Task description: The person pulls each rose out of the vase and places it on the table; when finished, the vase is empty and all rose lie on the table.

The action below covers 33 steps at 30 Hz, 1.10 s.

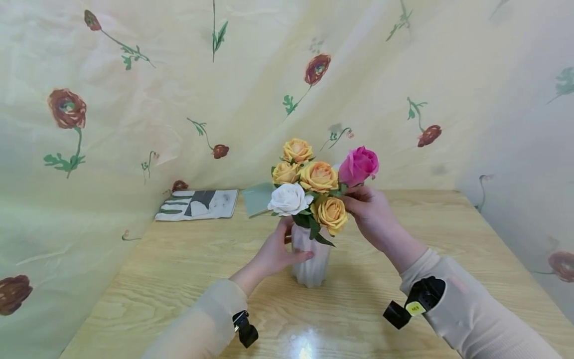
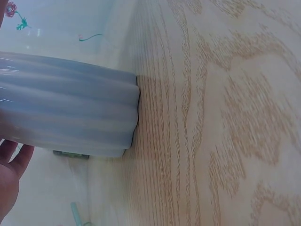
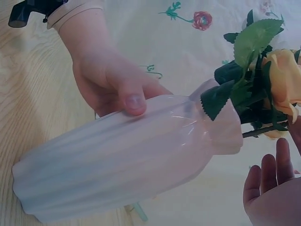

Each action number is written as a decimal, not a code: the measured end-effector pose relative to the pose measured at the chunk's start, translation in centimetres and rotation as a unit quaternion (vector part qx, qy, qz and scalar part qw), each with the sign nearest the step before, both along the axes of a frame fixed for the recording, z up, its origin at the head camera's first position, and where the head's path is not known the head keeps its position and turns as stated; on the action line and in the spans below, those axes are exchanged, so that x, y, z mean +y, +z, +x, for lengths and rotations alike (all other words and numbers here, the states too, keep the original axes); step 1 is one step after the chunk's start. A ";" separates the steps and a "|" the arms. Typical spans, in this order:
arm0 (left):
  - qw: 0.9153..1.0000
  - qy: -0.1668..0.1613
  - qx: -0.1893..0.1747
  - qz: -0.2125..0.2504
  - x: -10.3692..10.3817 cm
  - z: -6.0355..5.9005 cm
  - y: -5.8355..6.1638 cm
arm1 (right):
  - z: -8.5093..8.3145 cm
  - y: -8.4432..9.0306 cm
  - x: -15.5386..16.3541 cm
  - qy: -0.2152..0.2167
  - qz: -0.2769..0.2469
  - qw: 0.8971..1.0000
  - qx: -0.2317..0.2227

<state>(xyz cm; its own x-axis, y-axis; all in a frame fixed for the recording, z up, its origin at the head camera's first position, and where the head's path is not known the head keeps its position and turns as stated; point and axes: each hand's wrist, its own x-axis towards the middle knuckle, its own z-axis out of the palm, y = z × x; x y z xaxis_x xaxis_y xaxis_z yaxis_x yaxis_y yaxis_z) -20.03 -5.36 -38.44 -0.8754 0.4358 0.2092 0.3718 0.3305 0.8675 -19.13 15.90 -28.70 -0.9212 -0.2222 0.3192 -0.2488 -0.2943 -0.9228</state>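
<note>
Cream sleeves [image 1: 489,314], two, mine, each with a black wrist camera [image 1: 426,295]; white ribbed vase [image 1: 314,269], one, upright on the pale wood table [image 1: 179,279], my left hand [image 1: 278,253] clamped round its side, thumb across the front. Roses, six, above the vase: four yellow-orange roses [image 1: 319,177], one white rose [image 1: 289,199], one pink rose [image 1: 358,167] at the right, pinched just below its bloom by my right hand [image 1: 374,214], whose outer fingers stand slightly apart. Near the far edge: pale green sheet [image 1: 257,197], one; flat white-and-grey item [image 1: 219,203], left of it; beyond, flower-printed backdrop [image 1: 251,75].
</note>
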 end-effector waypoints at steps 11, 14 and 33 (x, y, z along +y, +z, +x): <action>1.000 -0.001 0.005 -0.002 -0.2 0.8 0.8 | 0.2 1.7 0.0 -0.003 -0.015 1.000 -0.002; 1.000 -0.004 0.007 -0.004 -0.1 1.5 1.9 | 0.3 2.2 0.2 0.006 -0.038 0.999 0.023; 1.000 -0.010 0.004 -0.018 0.0 2.0 3.1 | 0.6 3.3 1.7 -0.002 -0.233 0.969 0.082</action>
